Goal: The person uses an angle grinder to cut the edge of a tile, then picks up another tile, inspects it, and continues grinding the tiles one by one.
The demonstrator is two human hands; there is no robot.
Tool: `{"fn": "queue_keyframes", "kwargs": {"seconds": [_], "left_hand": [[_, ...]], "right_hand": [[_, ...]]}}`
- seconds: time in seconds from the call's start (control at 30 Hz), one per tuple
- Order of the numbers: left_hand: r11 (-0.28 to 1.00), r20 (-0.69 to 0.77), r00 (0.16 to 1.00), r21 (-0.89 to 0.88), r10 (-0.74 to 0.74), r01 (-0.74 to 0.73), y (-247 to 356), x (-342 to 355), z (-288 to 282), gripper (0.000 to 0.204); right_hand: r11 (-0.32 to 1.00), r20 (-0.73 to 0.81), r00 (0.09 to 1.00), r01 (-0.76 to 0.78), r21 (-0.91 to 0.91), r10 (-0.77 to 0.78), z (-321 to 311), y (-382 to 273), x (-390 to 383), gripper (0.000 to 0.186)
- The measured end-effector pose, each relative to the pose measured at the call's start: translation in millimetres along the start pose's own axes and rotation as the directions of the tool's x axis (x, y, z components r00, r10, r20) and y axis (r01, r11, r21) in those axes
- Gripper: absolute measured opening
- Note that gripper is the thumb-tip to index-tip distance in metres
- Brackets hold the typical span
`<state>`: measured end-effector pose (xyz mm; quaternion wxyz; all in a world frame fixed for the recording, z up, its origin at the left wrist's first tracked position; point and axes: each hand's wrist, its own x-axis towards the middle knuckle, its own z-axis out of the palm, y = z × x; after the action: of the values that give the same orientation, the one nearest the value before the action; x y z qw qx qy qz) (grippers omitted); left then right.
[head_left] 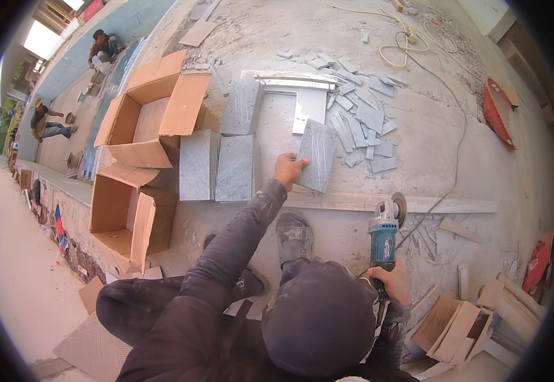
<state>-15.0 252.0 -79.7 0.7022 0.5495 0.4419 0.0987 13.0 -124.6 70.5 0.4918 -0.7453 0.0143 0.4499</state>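
Note:
Pinched at its left edge, a grey stone tile [319, 158] with pale scratch lines is in my left hand [288, 170], tilted over a white board [310, 105]. My right hand [391, 281] is wrapped round the body of a teal and black angle grinder [383, 245]. The grinder's round disc [400, 207] points away from me, apart from the tile. I cannot tell whether the disc spins. Left of the tile stand stacks of grey tiles [197, 169], with more [237, 114] behind them. Cut grey strips and offcuts [367, 116] lie scattered to its right.
Two open cardboard boxes [153, 118] [113, 213] stand at the left. A cord [460, 146] runs across the dusty floor on the right. Behind the grinder lies a long plank [455, 204]. Torn cardboard [458, 328] is piled at the lower right. Two people [46, 121] [102, 48] work far left.

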Motion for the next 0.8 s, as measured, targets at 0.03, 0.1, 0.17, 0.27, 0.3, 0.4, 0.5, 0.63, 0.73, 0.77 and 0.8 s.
{"fn": "queue_keyframes", "kwargs": {"seconds": [0.03, 0.1, 0.17, 0.27, 0.3, 0.4, 0.5, 0.63, 0.73, 0.77, 0.8], "left_hand": [[0.997, 0.006, 0.999, -0.066, 0.050, -0.050, 1, 18, -27, 0.033], [0.987, 0.029, 0.986, -0.018, 0.162, -0.161, 42, 24, -50, 0.034], [0.959, -0.173, 0.944, 0.067, 0.282, -0.274, 65, 53, -89, 0.034], [0.962, -0.286, 0.918, 0.074, 0.274, -0.264, 82, 102, -159, 0.044], [0.971, -0.254, 0.937, 0.048, 0.238, -0.234, 88, 112, -173, 0.043], [0.987, -0.307, 0.938, 0.057, 0.162, -0.152, 86, 145, -215, 0.035], [0.996, -0.392, 0.917, 0.078, 0.078, -0.052, 80, 172, -229, 0.035], [0.990, -0.416, 0.907, 0.138, 0.060, -0.002, 68, 187, -235, 0.038], [0.903, -0.446, 0.884, 0.425, 0.140, 0.071, 70, 187, -232, 0.041], [0.848, -0.447, 0.879, 0.520, 0.163, 0.108, 70, 185, -231, 0.042], [0.782, -0.444, 0.876, 0.607, 0.187, 0.140, 74, 183, -228, 0.043]], "right_hand": [[0.999, 0.020, 0.999, 0.032, -0.018, -0.032, 2, -5, 4, 0.040], [0.999, -0.013, 0.999, 0.047, -0.007, -0.047, -2, -1, 7, 0.035], [0.998, -0.017, 0.998, 0.055, -0.025, -0.055, -1, -3, 10, 0.034], [0.996, 0.003, 0.999, 0.043, -0.075, -0.043, 2, -12, 18, 0.036], [0.996, 0.011, 1.000, 0.030, -0.080, -0.029, 2, -15, 18, 0.038], [0.999, 0.049, 0.999, 0.016, -0.036, -0.014, 10, -24, 22, 0.040], [1.000, 0.050, 0.999, 0.013, 0.019, -0.014, 13, -25, 30, 0.040], [1.000, 0.038, 0.999, -0.002, 0.003, 0.002, 10, -24, 36, 0.041], [1.000, 0.022, 0.999, -0.024, -0.007, 0.024, 13, -36, 34, 0.041], [1.000, 0.024, 0.999, -0.022, -0.007, 0.022, 13, -36, 33, 0.041], [1.000, 0.024, 1.000, -0.017, -0.007, 0.017, 13, -38, 34, 0.041]]}}
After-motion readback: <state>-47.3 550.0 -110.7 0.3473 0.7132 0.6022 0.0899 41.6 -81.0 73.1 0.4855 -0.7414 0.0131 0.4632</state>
